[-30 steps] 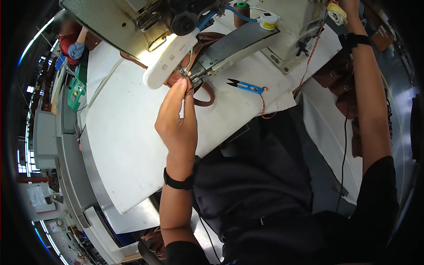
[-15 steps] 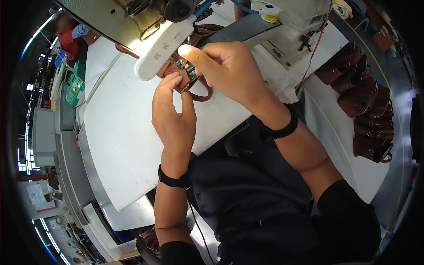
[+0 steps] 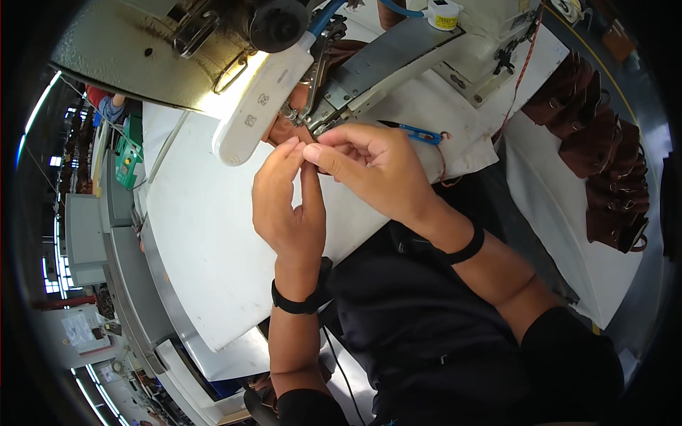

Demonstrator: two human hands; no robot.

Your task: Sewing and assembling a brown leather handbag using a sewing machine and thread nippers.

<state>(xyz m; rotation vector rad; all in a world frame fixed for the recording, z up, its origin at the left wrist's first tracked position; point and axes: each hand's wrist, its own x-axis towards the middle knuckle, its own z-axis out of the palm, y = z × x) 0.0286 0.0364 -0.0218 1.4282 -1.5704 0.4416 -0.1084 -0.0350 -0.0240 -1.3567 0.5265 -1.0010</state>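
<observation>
My left hand (image 3: 288, 206) pinches the lower edge of a tan leather piece (image 3: 283, 129), which lies at the metal foot (image 3: 305, 113) of a sewing machine (image 3: 149, 28). My right hand (image 3: 376, 170) is closed beside it, thumb and fingertips meeting my left fingertips; what it pinches is hidden. A white bar-shaped lamp (image 3: 249, 113) hangs just left of the foot. Blue thread snips (image 3: 419, 133) lie on the white worktable (image 3: 199, 227) to the right, partly behind my right hand, with a cord attached.
Brown leather bags (image 3: 597, 156) stand in a row on a white surface at the right. A green box (image 3: 128, 160) and grey cabinets (image 3: 85, 234) are at the left. Another person's sleeve (image 3: 110, 105) shows at upper left. A red cord (image 3: 522, 78) runs down beside the machine.
My right arm has come from the upper right to join my left hand. In the last half second the right hand has dropped from near the needle to my left fingertips.
</observation>
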